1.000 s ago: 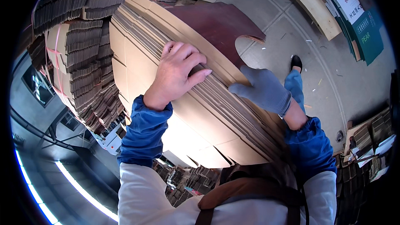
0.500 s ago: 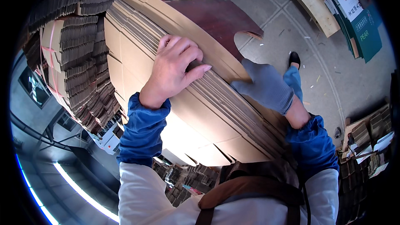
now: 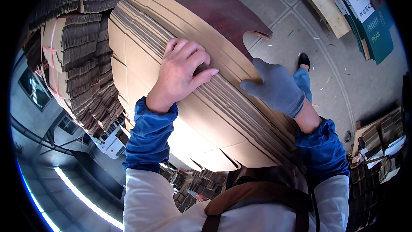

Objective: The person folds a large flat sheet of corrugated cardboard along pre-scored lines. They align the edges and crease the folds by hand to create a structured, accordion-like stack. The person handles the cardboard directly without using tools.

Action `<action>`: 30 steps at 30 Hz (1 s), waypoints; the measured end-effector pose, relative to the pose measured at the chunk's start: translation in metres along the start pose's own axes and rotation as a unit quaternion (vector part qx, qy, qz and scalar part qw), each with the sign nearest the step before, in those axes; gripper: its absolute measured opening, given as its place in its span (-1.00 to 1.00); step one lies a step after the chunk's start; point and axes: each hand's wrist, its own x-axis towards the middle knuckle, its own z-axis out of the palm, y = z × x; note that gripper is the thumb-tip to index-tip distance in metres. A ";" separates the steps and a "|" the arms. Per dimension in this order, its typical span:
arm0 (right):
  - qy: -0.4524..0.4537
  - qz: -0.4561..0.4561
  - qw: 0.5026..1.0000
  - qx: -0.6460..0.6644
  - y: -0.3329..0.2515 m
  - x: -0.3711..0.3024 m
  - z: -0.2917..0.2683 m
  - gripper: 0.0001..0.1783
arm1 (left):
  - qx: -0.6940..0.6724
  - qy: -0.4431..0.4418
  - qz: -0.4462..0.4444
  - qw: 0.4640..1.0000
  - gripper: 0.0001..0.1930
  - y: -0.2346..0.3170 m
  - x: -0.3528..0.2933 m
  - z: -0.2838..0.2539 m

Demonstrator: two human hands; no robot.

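Observation:
A thick bundle of flat brown cardboard box blanks (image 3: 201, 120) stands on edge in front of me, leaning against my front. My bare left hand (image 3: 182, 68) lies over its top edge, with fingers curled among the sheets and the thumb pressed along the edges. My right hand (image 3: 277, 88), in a grey glove, grips the blanks on the far right side. Its thumb rests on the outer sheet, while most of its fingers are out of sight behind that sheet. Blue sleeve covers show on both forearms.
Tall stacks of cardboard (image 3: 81, 60), some tied with pink strap, rise at the left. Behind the bundle is a dark red board (image 3: 219, 17) with a curved cutout. A wooden plank (image 3: 322, 6) and green printed boards (image 3: 377, 34) stand at far right. Scraps litter the concrete floor (image 3: 317, 60).
My gloved right hand has shifted very slightly to the right, and the outer sheets stand slightly farther apart from the others. The left hand keeps its hold with hardly any movement.

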 end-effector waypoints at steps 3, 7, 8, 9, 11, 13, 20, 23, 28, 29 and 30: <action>0.001 -0.001 1.000 -0.008 0.001 0.001 0.001 -0.52 | 0.002 -0.007 -0.003 1.000 -0.75 -0.001 0.000 -0.001; -0.001 0.005 1.000 -0.006 0.004 0.001 0.002 -0.51 | -0.019 0.000 0.029 0.999 -0.74 -0.005 -0.009 -0.001; -0.004 0.009 1.000 0.000 0.004 0.001 0.002 -0.51 | -0.021 0.001 0.025 0.999 -0.74 -0.004 -0.011 -0.003; -0.006 0.010 1.000 0.000 0.004 0.001 0.002 -0.50 | -0.023 0.002 0.021 1.000 -0.73 -0.002 -0.014 -0.003; -0.008 0.012 1.000 -0.002 0.004 0.001 0.002 -0.50 | -0.009 0.007 0.020 1.000 -0.76 0.000 -0.014 -0.005; -0.039 0.039 0.998 -0.006 -0.002 0.003 -0.005 -0.45 | 0.006 0.007 0.028 1.000 -0.75 0.002 -0.014 -0.007; -0.004 0.008 1.000 -0.014 0.002 0.000 0.000 -0.51 | -0.002 -0.008 0.038 0.999 -0.71 0.001 -0.014 -0.009; -0.024 0.037 0.998 -0.036 -0.007 0.000 -0.005 -0.50 | 0.012 -0.028 0.042 0.999 -0.73 0.002 -0.008 -0.013; -0.005 0.049 0.993 -0.109 -0.024 -0.005 -0.004 -0.45 | 0.044 -0.031 0.048 0.997 -0.76 0.002 -0.005 -0.012; 0.000 0.049 0.991 -0.121 -0.024 -0.005 -0.002 -0.43 | 0.034 -0.024 0.043 0.998 -0.75 0.001 -0.006 -0.010; 0.004 0.050 0.993 -0.109 -0.022 -0.005 -0.001 -0.43 | 0.023 -0.017 0.037 0.999 -0.75 0.001 -0.006 -0.009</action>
